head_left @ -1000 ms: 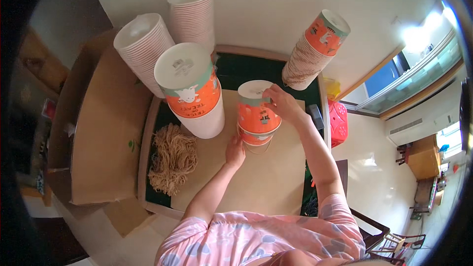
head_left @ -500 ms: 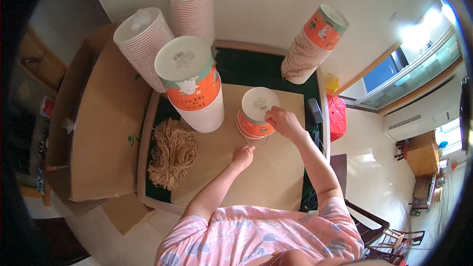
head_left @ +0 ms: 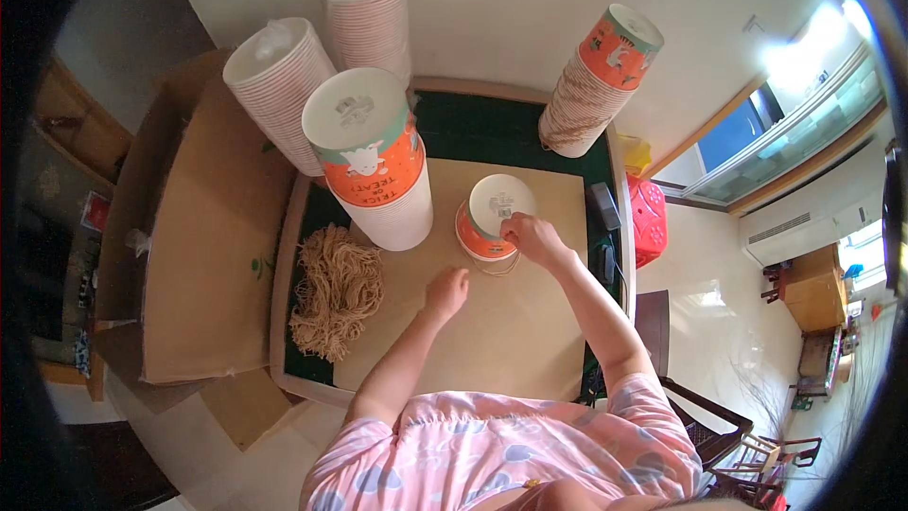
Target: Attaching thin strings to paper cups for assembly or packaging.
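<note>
One bucket stack (head_left: 489, 220) on tan board (head_left: 511, 350), green-topped table (head_left: 482, 137), red stool (head_left: 648, 222) alongside.

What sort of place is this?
Probably a home room doubling as a workspace. The wooden chair looks domestic, while the twine and tub stack on the table suggest handwork.

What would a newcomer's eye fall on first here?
Probably the tall orange-and-white bucket stack, standing left of centre. Next, the smaller orange bucket near the picture's middle, the right hand at its rim. Then the tangled tan twine heaped on the table's left side.
</note>
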Available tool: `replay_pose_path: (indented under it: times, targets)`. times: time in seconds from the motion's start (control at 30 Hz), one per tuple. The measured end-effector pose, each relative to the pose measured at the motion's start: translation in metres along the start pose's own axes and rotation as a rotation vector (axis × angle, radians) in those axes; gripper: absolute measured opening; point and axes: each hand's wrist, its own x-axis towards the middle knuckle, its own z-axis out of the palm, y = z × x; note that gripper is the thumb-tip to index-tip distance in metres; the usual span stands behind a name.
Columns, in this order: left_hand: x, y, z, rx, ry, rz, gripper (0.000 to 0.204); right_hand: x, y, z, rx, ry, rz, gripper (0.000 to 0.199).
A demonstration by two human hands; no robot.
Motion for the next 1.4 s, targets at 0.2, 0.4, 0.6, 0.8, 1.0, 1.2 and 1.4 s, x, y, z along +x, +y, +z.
replay_pose_path:
  times: [0.2, 0.4, 0.6, 0.8, 1.0, 1.2, 1.4]
  targets:
    - [0.004, -0.034, -0.101, -0.154, 0.398, -0.169, 0.010, 0.016, -0.002, -0.009, -0.001, 0.017, -0.016, 0.007]
    - [0.027, -0.045, -0.207, -0.480, 0.705, -0.324, 0.013, 0.073, -0.085, -0.038, 0.506, 0.241, -0.007, 0.013]
    - [0.069, -0.030, -0.266, -0.808, 0.709, -0.373, 0.019, 0.123, -0.095, -0.006, 0.873, 0.269, 0.175, 0.016]
    - [0.077, -0.038, -0.276, -0.797, 0.613, -0.517, 0.017, 0.117, -0.111, -0.021, 1.149, 0.176, 0.344, 0.012]
    - [0.080, -0.038, -0.283, -1.015, 0.468, -0.653, 0.012, 0.118, -0.103, -0.023, 1.254, 0.014, 0.396, 0.009]
    - [0.080, -0.037, -0.285, -1.006, 0.413, -0.668, 0.011, 0.117, -0.098, -0.020, 1.344, -0.037, 0.371, 0.009]
    - [0.079, -0.030, -0.300, -1.068, 0.424, -0.580, 0.011, 0.114, -0.111, -0.034, 1.448, -0.023, 0.299, 0.008]
